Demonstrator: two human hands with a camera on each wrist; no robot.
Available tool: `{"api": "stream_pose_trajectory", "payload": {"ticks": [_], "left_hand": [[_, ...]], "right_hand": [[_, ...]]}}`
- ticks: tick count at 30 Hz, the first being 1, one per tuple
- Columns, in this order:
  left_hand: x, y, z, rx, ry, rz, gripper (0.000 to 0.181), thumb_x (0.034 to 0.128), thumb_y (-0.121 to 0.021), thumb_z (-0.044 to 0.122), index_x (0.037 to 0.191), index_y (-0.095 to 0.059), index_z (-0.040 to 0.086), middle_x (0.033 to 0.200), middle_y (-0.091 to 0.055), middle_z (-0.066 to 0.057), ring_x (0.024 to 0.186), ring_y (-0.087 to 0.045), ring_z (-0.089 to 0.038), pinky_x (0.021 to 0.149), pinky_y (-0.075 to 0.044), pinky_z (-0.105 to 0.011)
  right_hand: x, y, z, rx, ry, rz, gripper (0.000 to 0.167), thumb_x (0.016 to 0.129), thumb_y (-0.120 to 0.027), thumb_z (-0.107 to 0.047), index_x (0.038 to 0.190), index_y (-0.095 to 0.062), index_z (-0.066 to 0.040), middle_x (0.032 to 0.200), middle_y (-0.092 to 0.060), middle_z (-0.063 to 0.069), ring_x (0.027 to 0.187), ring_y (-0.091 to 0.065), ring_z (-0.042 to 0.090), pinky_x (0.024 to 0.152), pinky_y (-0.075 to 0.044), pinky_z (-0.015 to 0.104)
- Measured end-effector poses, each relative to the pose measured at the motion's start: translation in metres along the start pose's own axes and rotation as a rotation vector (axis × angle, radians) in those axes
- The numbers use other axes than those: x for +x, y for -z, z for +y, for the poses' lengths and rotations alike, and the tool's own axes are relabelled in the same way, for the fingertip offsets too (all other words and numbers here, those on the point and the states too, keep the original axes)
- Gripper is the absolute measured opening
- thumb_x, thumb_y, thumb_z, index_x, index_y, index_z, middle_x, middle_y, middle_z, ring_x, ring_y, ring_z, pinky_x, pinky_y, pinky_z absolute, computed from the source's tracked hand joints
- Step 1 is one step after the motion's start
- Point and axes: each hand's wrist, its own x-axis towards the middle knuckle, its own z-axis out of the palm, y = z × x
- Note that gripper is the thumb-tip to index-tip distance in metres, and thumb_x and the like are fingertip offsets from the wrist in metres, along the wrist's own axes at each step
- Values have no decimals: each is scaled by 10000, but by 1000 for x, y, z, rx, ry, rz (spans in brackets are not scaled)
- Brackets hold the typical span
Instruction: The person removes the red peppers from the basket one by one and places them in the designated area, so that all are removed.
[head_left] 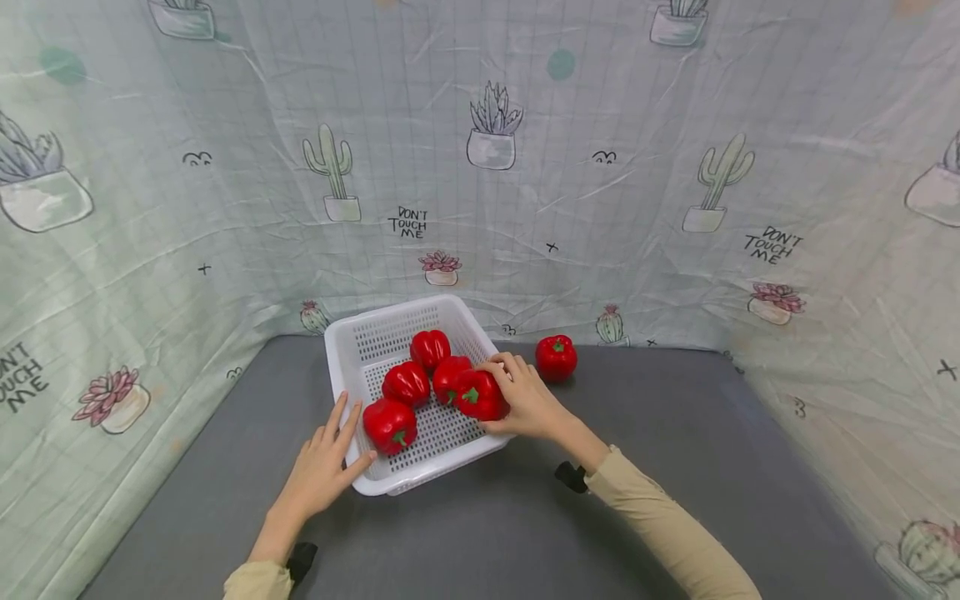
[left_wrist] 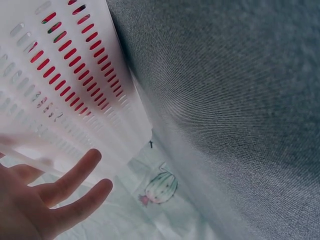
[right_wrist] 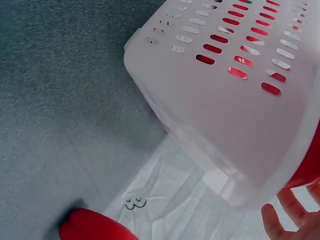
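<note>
Right now my right hand (head_left: 527, 402) grips a red bell pepper (head_left: 482, 396), thumb and fingers curled around it, at the right side of the white perforated basket (head_left: 390, 312); I can't tell whether it touches the pepper beside it. My left hand (head_left: 318, 468) holds nothing, its fingers spread loosely at the basket's left rim. Four other peppers (head_left: 406, 384) lie inside, and a lone pepper (head_left: 556, 358) sits beyond the basket's right side on the grey tabletop (head_left: 660, 417).

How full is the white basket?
Partly full: four red peppers lie in the basket, with bare bottom showing around them. The right hand holds another pepper.
</note>
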Motion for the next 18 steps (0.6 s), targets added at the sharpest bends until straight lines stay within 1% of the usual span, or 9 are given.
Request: {"api": "stream_pose_trajectory", "payload": {"ticks": [7,13,18], "left_hand": [[2,0,-1,6,0,-10,751,794,-566,420,1401,-274,88,1481,-147,-163,1102,-442,-404,841,-398,-596],[3,2,-1,0,5,-19,758,795,-564,426,1405,-263,92,1484,-141,-162,1123,-431,-413,856,-386,-602],[2,3,-1,3,3,-23,754,800,-558,434,1404,-265,91,1483,-140,-161,1110,-437,-406,848,-391,-597]], "right_hand": [[-11,6,-1,39,-42,78,794,565,-796,-366,1222,-396,-166,1190,-498,15,997,-448,145,768,-408,294],[-21,13,0,12,-28,138,808,582,-786,-354,1257,-386,-162,1217,-461,56,1011,-463,177,789,-435,322],[-31,20,3,18,-28,165,825,570,-800,-341,1273,-393,-196,1184,-451,68,993,-463,176,811,-460,358]]}}
